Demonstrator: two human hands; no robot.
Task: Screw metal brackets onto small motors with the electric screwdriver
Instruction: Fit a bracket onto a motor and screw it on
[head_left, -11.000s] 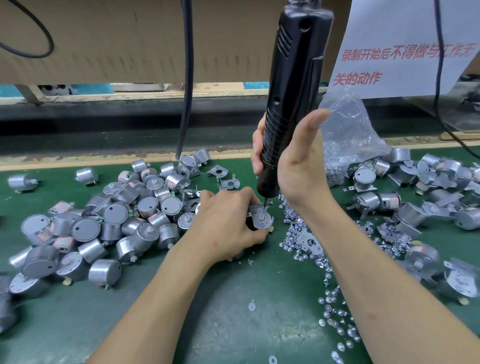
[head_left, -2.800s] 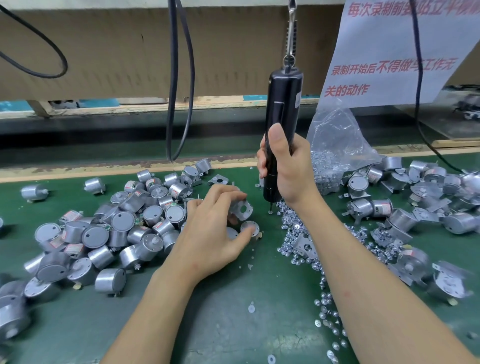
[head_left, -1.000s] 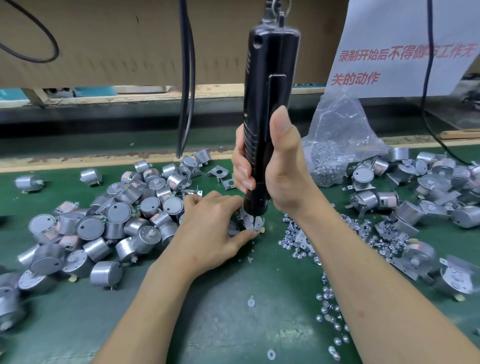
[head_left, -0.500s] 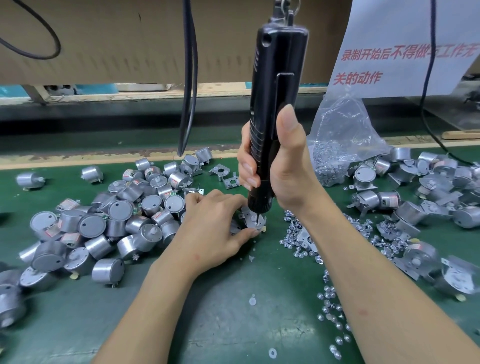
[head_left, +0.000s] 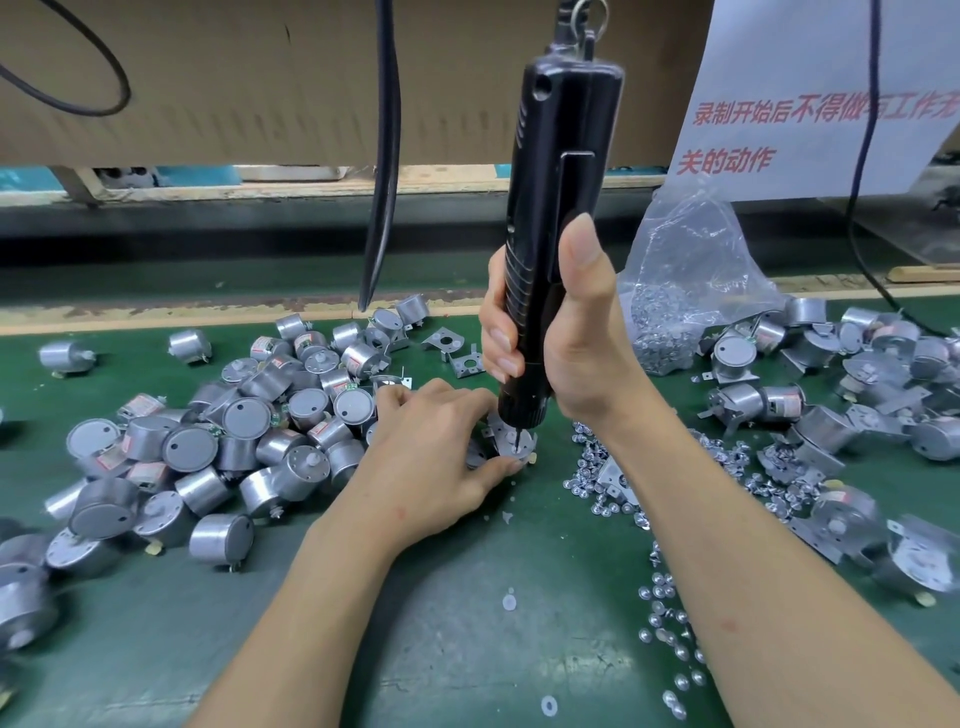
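Observation:
My right hand (head_left: 571, 343) grips the black electric screwdriver (head_left: 556, 208), which stands upright and hangs from a hook above. Its bit touches down on a metal bracket (head_left: 511, 439) that lies on a small motor, mostly hidden under my fingers. My left hand (head_left: 436, 457) holds that motor and bracket on the green mat (head_left: 415, 623), thumb at the front, fingers curled round the far side. Loose screws (head_left: 597, 467) lie just right of it.
A heap of bare silver motors (head_left: 234, 441) fills the left. Motors with brackets on them (head_left: 831, 415) lie at the right. A clear bag of screws (head_left: 685, 291) stands behind my right hand. Two spare brackets (head_left: 457, 353) and a hanging black cable (head_left: 382, 182) are behind my left hand.
The screwdriver has come back from the screw pile to the left and down onto the bracket. My left hand keeps holding the motor in the same place; little has moved in the last half second.

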